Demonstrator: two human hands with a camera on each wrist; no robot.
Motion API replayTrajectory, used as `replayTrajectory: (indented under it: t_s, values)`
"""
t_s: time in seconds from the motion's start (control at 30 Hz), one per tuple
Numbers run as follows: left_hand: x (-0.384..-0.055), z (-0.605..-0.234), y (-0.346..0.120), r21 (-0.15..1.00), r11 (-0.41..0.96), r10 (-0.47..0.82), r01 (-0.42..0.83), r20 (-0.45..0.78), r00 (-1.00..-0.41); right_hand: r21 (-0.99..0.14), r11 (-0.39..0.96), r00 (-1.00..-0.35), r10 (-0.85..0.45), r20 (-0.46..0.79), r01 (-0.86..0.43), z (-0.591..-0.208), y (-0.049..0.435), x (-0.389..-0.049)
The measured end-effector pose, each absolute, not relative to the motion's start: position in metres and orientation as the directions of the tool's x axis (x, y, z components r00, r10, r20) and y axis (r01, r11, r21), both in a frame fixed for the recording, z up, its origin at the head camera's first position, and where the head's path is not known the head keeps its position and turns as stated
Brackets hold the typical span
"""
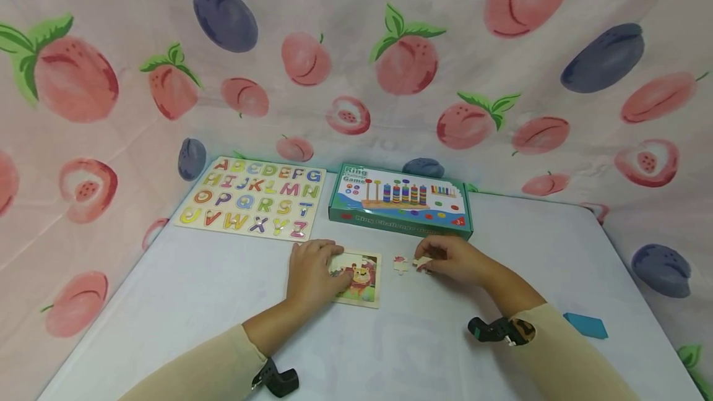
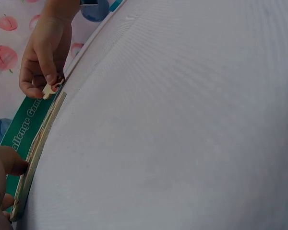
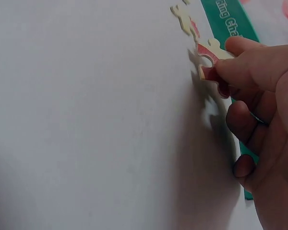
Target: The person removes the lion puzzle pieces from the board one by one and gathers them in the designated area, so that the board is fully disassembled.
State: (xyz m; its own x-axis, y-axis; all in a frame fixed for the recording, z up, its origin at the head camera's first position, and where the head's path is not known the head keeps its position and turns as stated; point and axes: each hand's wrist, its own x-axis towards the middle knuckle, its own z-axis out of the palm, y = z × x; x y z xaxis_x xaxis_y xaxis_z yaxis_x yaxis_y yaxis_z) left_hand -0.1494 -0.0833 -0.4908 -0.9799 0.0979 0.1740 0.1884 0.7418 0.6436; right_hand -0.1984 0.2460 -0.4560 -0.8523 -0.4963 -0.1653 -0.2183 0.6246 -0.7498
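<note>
A small wooden jigsaw puzzle (image 1: 362,277) with a bear picture lies in its frame at the table's middle. My left hand (image 1: 313,270) holds it at the left side, with the thumb over the picture and the fingers by the far edge. Part of the picture is hidden under that hand. To the right, my right hand (image 1: 453,258) pinches a red and cream puzzle piece (image 3: 210,52) between thumb and forefinger, just above the table in the right wrist view. Another loose puzzle piece (image 1: 400,265) lies between the frame and the right hand.
A wooden alphabet board (image 1: 250,198) lies at the back left. Beside it, a green Ring Challenge Game box (image 1: 401,200) lies behind both hands. A blue flat object (image 1: 586,325) is on the right, near the right sleeve. Fruit-patterned cloth hangs behind the white table (image 1: 390,357).
</note>
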Motion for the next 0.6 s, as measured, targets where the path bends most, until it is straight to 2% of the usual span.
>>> replayTrajectory:
  t_s: [0.23, 0.6]
  values:
    - [-0.149, -0.4899, -0.0827, 0.655, 0.734, 0.094, 0.18, 0.164, -0.982, -0.722, 0.663, -0.861, -0.471, -0.194, -0.2, -0.457, 0.2486, -0.1946]
    - [-0.1495, -0.4916, -0.0833, 0.65, 0.737, 0.097, 0.185, 0.169, -0.981, -0.681, 0.676, -0.867, -0.484, -0.121, -0.282, -0.4621, 0.2446, -0.1919]
